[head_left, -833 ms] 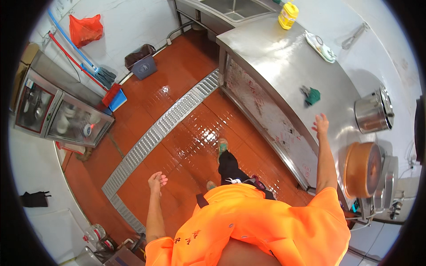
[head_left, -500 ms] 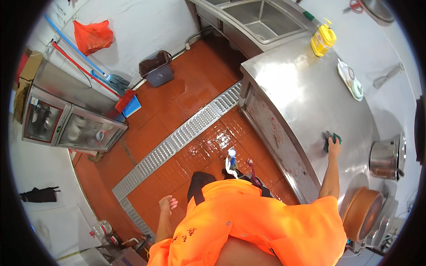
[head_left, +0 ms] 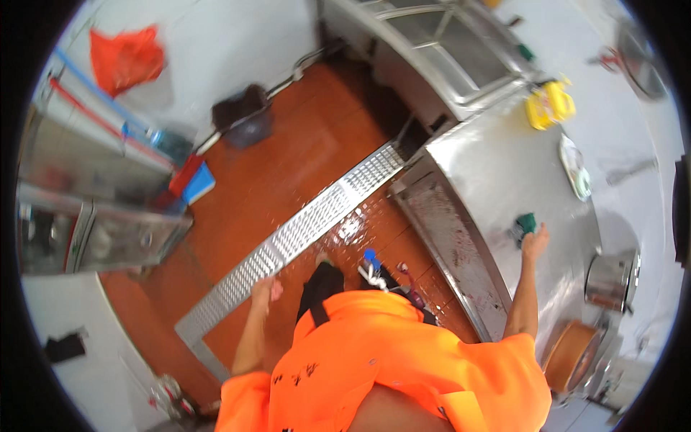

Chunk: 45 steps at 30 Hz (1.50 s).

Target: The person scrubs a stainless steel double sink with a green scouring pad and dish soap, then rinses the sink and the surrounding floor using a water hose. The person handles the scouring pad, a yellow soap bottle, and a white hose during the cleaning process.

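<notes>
On the steel counter, my right hand is closed on a green scouring pad, pressed flat to the metal. A dark grey scrubber sits against the pad's left side; whether my fingers grip it too, I cannot tell. My left hand hangs over the red tiled floor, away from the counter, its fingers loosely bent with nothing visible in them. The picture is somewhat blurred by motion.
Along the counter's wall side stand a yellow pump bottle, a small white tray, a steel pot and a brown round vessel. Beyond is a sink. A metal drain grate crosses the wet floor; a bin stands by the wall.
My right hand has slid the scouring pad along the counter toward the white tray. My left hand has swung forward over the floor. The whole view has shifted and blurred.
</notes>
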Motion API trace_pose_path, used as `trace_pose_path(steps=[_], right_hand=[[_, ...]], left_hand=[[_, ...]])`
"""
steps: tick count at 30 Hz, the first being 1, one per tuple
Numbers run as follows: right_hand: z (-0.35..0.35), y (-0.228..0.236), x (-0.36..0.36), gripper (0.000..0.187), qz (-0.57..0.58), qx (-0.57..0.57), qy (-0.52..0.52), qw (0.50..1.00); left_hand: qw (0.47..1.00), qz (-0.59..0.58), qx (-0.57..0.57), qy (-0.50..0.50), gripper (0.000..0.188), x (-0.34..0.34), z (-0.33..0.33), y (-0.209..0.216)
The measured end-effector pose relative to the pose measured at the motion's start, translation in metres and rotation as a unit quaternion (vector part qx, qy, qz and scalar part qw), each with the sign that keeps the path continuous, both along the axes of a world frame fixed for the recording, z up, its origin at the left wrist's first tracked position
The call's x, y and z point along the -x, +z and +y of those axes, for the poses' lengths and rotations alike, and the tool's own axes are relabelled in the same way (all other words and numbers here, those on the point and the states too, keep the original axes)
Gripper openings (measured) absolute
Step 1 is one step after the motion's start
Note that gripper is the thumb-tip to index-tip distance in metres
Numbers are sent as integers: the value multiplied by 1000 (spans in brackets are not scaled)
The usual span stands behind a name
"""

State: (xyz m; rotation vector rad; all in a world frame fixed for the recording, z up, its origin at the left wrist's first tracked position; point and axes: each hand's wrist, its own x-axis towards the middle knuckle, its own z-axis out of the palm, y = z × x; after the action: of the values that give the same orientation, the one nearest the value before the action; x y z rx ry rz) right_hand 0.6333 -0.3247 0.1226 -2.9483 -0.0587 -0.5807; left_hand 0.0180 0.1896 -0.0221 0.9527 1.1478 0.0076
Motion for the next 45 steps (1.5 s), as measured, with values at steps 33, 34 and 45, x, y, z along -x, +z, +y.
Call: trace_pose_path(steps=[33, 34, 45], right_hand=[[710, -189, 123, 30, 628, -419, 37, 654], [730, -201, 130, 31, 642, -409, 19, 648], [1004, -385, 132, 42, 634, -377, 67, 672]], left_hand=[[965, 125, 38, 226, 24, 5, 352, -56], [964, 132, 28, 229, 22, -5, 381, -62], [972, 36, 15, 231, 34, -151, 641, -216]])
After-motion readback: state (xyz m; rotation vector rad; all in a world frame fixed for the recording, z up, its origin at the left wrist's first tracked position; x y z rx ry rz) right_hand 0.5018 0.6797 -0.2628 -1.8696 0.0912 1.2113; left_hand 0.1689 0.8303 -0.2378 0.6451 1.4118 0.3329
